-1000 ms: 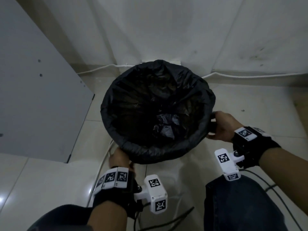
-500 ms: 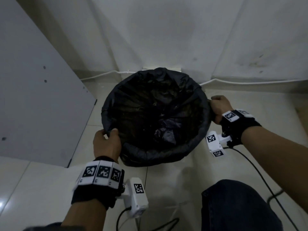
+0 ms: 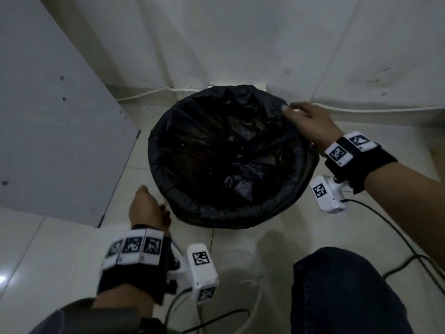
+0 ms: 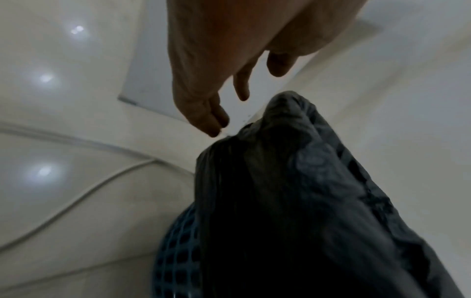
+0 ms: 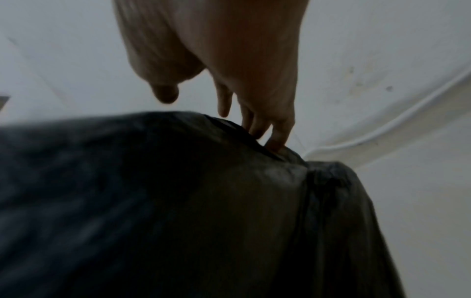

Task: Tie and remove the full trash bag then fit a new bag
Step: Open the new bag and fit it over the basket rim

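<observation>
A black trash bag [image 3: 226, 162] lines a round blue mesh bin [image 4: 175, 252] on the tiled floor, its edge folded over the rim; crumpled black plastic lies inside. My left hand [image 3: 148, 203] hovers beside the near-left rim, and in the left wrist view its fingers [image 4: 216, 125] hang relaxed just off the bag [image 4: 280, 181], holding nothing. My right hand [image 3: 303, 119] is at the far-right rim. In the right wrist view its straight fingers [image 5: 275, 143] touch the bag's folded edge [image 5: 178, 181], with the thumb raised above the plastic.
A grey panel [image 3: 60, 141] stands close on the left. White walls meet in a corner behind the bin, with a white cable [image 3: 361, 109] along their base. Black cables [image 3: 397, 237] trail on the floor at right. My knee in jeans [image 3: 342, 297] is at the bottom right.
My left hand has let go of the near-left rim and dropped beside the bin. My right hand has slid from the right side of the rim round to the far right.
</observation>
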